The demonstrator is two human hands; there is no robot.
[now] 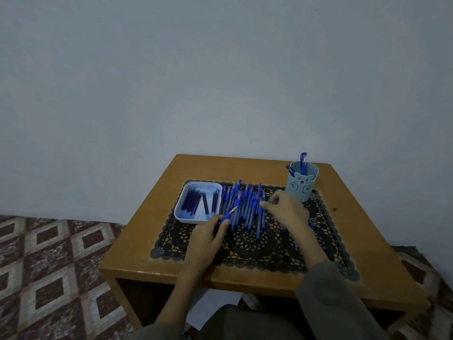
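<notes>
Pen pile point(245, 204) wedged between tray point(181, 215) and cup point(302, 186); near mat point(255, 249) bare.

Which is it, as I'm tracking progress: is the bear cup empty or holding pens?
Holding pens: the bear cup stands upright with two blue pens sticking out of its top.

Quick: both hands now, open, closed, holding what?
Left hand: pinches a silver-tipped blue plastic pen.
Right hand: blurred over blue pen pile; cannot tell.

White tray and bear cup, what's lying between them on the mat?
In the head view, a heap of blue pens lies on the lace mat between the white tray and the bear cup.
</notes>
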